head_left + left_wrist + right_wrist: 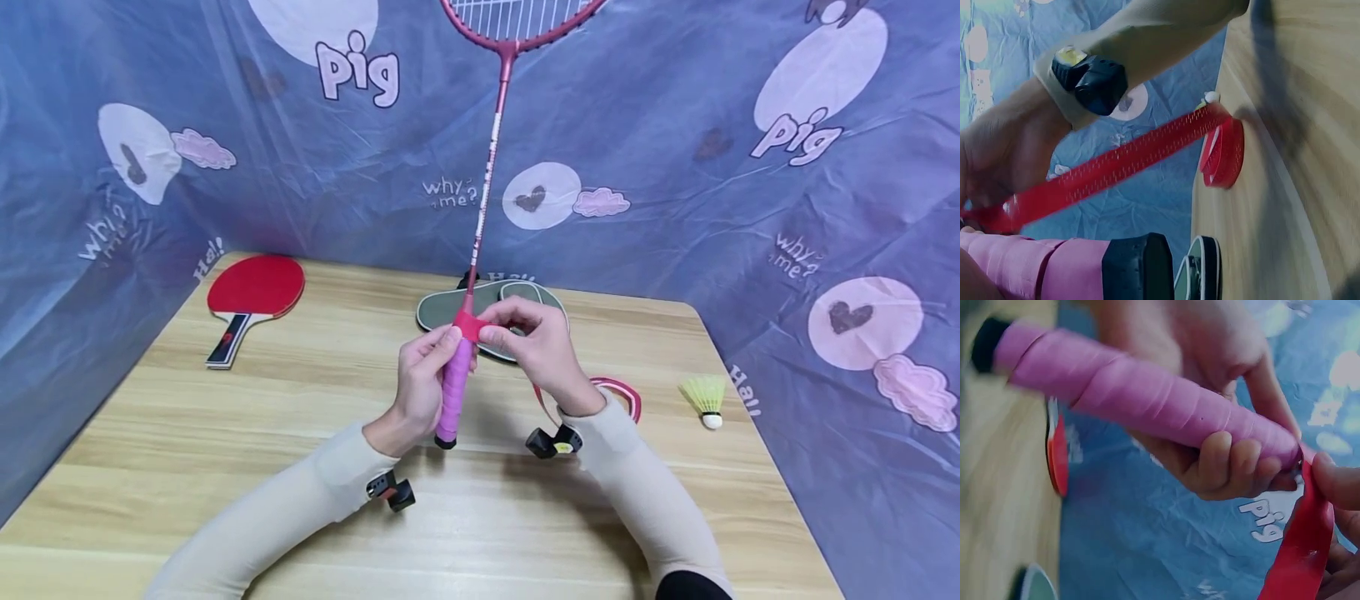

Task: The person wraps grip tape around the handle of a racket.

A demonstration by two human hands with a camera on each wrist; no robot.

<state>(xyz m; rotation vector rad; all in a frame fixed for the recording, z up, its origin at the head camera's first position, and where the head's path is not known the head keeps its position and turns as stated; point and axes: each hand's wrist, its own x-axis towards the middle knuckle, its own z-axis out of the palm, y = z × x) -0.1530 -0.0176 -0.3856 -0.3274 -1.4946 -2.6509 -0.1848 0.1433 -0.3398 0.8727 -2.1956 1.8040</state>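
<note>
A badminton racket (486,187) stands tilted over the table, its head cut off by the top of the head view. My left hand (422,375) grips its purple-wrapped handle (453,383), with fingers curled round the upper part in the right wrist view. Red grip tape (469,325) sits at the handle's top end. My right hand (536,342) pinches this tape just right of the shaft. From there the perforated red strip (1122,162) runs down to a loose coil (1225,153) on the table. A black cap (1138,269) ends the handle.
A red table tennis bat (255,287) lies at the back left. Behind the hands is a grey-green case (446,310). A yellow shuttlecock (705,396) lies near the right edge. Printed blue fabric (360,183) walls the back and sides.
</note>
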